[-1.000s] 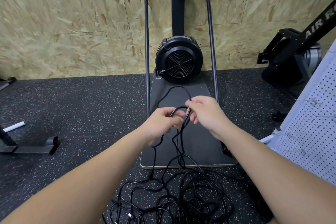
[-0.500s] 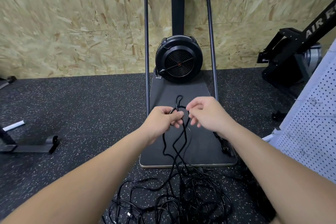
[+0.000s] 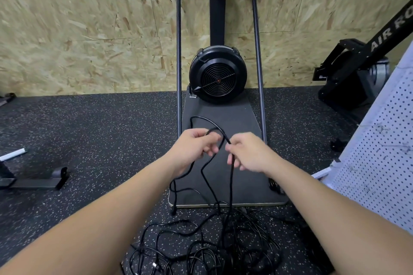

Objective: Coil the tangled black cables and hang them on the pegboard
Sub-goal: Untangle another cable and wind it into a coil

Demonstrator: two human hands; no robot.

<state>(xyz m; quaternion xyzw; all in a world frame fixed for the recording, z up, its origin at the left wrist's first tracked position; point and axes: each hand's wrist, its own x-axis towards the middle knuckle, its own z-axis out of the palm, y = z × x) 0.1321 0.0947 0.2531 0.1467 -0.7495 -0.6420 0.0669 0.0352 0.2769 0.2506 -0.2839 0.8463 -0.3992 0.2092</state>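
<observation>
The pegboard (image 3: 377, 140), white and perforated, leans at the right edge of the rubber floor (image 3: 100, 140) with nothing hung on it, so the hanging step has not begun. Most of the black cables (image 3: 207, 250) lie in a loose tangle on the floor just in front of the near edge of the exercise machine's platform (image 3: 237, 118), thin, limp and matte, crossing one another in many overlapping loops. Compared with half a second ago, the small tight loop between the hands has opened into a wider arc standing above the knuckles, and the hands have drawn slightly apart; that suggests a first turn of a coil is being fed out rather than a knot picked at. The left hand (image 3: 194, 147) is curled around the cable where the arc begins, with two strands trailing down to the heap. The right hand (image 3: 248, 152) appears to pinch the other side of the arc, though motion blur hides the fingertips.
</observation>
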